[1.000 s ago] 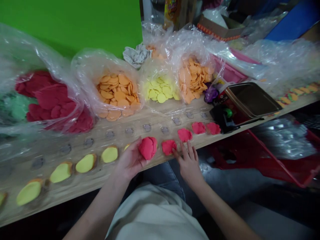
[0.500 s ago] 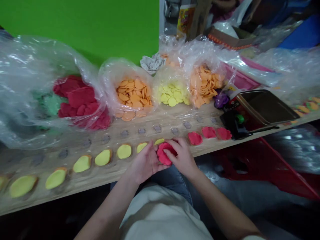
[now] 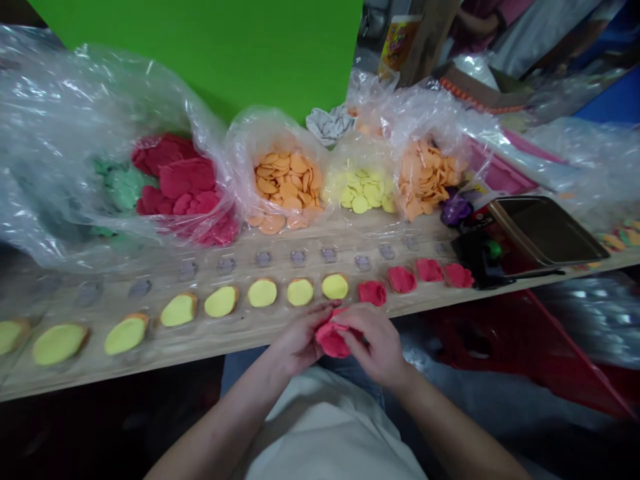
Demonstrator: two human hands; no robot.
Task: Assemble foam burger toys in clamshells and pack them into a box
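My left hand [image 3: 300, 339] and my right hand [image 3: 376, 341] are both closed on a red scalloped disc [image 3: 332, 340], in front of the table's near edge. The disc looks soft; its material I cannot tell. My right thumb presses on its face, while the left fingers support it from the side. Just beyond my hands, a yellow disc [image 3: 335, 286] lies on an orange one in a row of several such pairs running left. To its right comes a red scalloped piece [image 3: 372, 293], with more red ones [image 3: 402, 279] beside it.
Clear plastic bags along the back hold red scalloped pieces [image 3: 186, 179], orange discs [image 3: 290, 190], yellow discs [image 3: 363, 193] and more orange discs [image 3: 425, 177]. At right stands a dark-topped box [image 3: 553, 227]. A green panel [image 3: 200, 53] rises behind; a red plastic stool [image 3: 540, 360] is below right.
My hands have drawn back toward my body with the red disc, which is now more tilted. The camera view has shifted, and the nearest yellow and red pieces on the table are uncovered.
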